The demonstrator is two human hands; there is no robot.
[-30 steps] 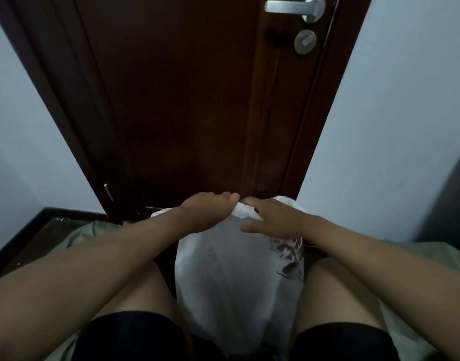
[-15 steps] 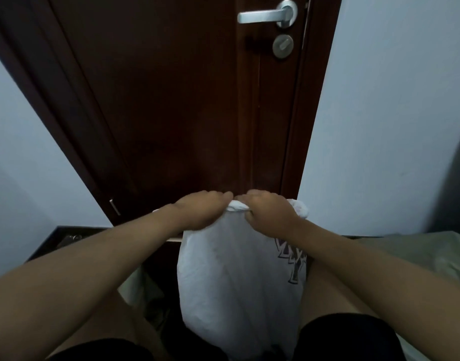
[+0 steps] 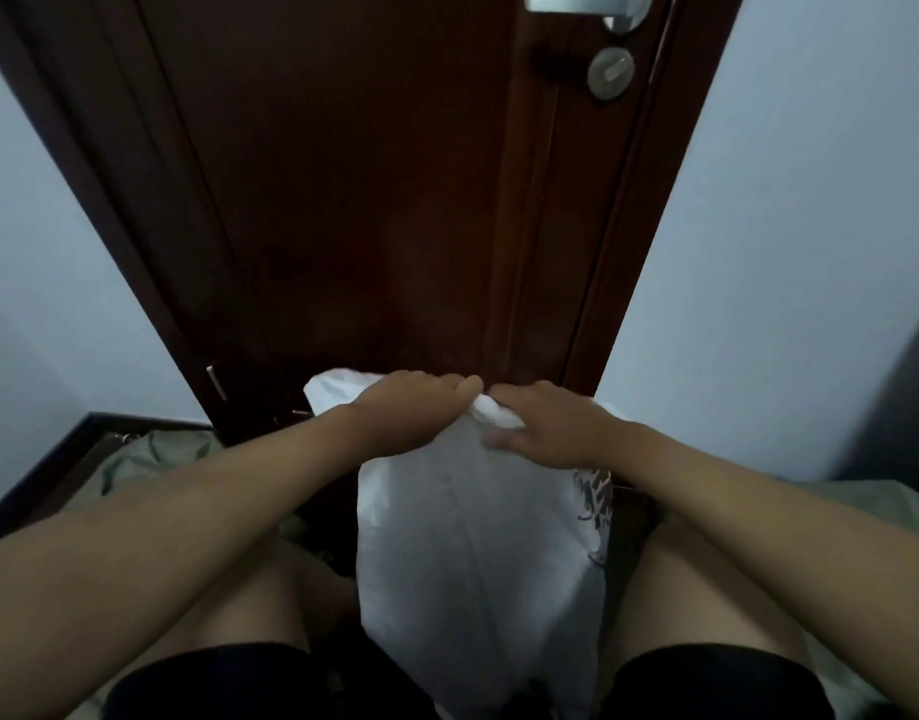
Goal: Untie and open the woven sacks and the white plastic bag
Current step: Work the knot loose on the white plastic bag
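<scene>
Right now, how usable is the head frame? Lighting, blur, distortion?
Head view: dim, flat light, no glare except a dull sheen on the door handle; wide-angle bend splays the door outward toward the top; right hand has smeared fingers, so the knot of the white bag is hard to read; left hand is sharper; the print on the bag is illegible.

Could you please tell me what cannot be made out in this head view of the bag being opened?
- Knot on the white plastic bag: covered by the left hand and right hand.
- Bag's contents: hidden, mouth gathered.
- Door handle: cut off by the top edge.
- Print on the bag's right side: blurred, partly behind the right forearm.
</scene>
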